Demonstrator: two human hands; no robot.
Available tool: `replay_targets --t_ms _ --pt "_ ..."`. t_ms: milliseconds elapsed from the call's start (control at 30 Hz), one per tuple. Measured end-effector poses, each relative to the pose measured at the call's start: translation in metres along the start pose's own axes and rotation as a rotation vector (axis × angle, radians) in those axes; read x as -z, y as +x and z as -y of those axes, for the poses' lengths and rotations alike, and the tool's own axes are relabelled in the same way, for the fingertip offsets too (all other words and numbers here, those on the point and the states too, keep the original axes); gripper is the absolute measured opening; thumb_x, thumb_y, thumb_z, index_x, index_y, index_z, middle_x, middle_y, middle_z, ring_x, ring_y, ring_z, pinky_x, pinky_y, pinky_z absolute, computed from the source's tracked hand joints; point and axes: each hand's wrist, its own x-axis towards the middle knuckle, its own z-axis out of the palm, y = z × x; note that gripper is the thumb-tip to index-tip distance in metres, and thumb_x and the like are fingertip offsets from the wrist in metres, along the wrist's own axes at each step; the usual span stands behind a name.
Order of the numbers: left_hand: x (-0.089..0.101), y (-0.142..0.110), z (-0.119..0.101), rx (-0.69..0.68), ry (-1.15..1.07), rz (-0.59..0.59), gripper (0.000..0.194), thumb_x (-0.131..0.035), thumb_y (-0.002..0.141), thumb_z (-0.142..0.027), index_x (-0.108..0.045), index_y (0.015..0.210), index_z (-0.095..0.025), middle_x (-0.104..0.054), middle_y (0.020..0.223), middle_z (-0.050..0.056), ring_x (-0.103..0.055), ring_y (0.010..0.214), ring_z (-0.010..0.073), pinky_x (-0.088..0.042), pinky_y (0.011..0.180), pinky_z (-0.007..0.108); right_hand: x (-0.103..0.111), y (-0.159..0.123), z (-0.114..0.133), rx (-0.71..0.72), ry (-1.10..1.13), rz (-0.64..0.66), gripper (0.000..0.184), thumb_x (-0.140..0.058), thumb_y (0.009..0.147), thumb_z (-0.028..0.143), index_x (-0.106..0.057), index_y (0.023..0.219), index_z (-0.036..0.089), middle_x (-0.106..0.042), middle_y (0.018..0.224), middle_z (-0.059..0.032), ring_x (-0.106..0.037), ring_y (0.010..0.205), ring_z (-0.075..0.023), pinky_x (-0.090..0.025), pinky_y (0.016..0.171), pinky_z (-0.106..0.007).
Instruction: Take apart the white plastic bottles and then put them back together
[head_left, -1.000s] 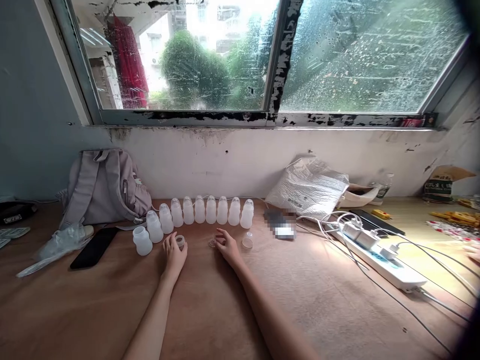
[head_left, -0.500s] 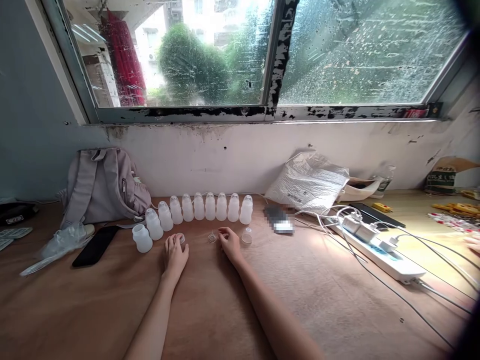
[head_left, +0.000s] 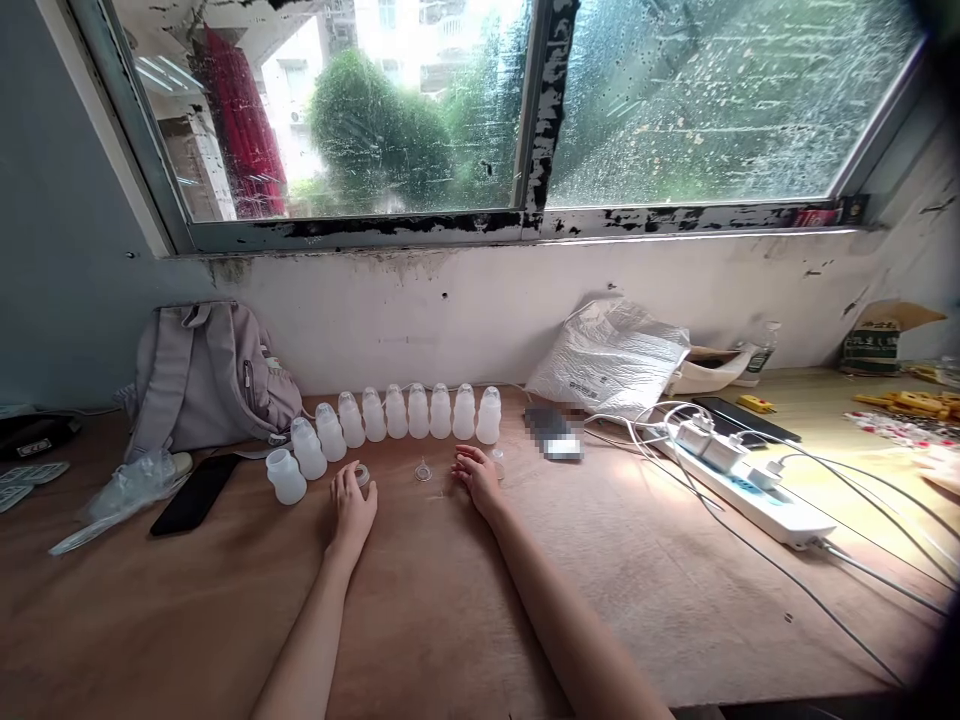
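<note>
A curved row of several small translucent white bottles [head_left: 397,413] stands on the brown table [head_left: 450,610] below the window. At the row's left end one bottle [head_left: 284,477] has no cap. My left hand [head_left: 351,505] lies on the table with its fingertips on a small clear ring cap [head_left: 363,475]. A tiny clear piece [head_left: 424,471] lies between my hands, untouched. My right hand [head_left: 477,478] rests further right, fingers loosely curled, its tips beside a clear cap [head_left: 497,459] that it partly hides. Neither hand has lifted anything.
A grey backpack [head_left: 206,373] leans on the wall at the left, with a black phone [head_left: 194,494] and a crumpled plastic bag [head_left: 120,485] in front. On the right lie a white plastic bag [head_left: 609,356], a power strip [head_left: 750,490] with chargers and cables, and another person's hand [head_left: 941,466] at the edge.
My right hand slid right, from the tiny clear piece to the clear cap near the row's right end. The left hand stays on the ring cap. The view shifted slightly.
</note>
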Motion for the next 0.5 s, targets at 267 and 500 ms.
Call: replay_targets --t_ms 267,500 --pt "0.047 0.031 -0.020 -0.093 -0.120 -0.105 0.023 -0.044 0.075 -0.022 -0.053 0.096 -0.016 -0.056 0.098 0.009 -0.050 0.096 0.0213 -0.038 0.086 0.035 0.005 -0.020 0.006 -0.041 -0.010 0.198 0.020 -0.062 0.060 0.025 -0.060 0.077 0.015 -0.056 0.065 -0.0004 -0.052 0.051 -0.0091 -0.043 0.050 -0.023" --pt "0.085 0.104 0.008 -0.129 0.343 -0.093 0.040 -0.047 0.072 -0.030 -0.047 0.107 -0.010 -0.049 0.112 0.018 -0.038 0.111 0.0297 -0.028 0.092 0.043 -0.004 -0.026 0.008 0.000 -0.204 0.231 0.018 -0.060 0.059 0.027 -0.058 0.073 0.014 -0.055 0.059 0.0018 -0.050 0.045 -0.0086 -0.040 0.042 -0.021"
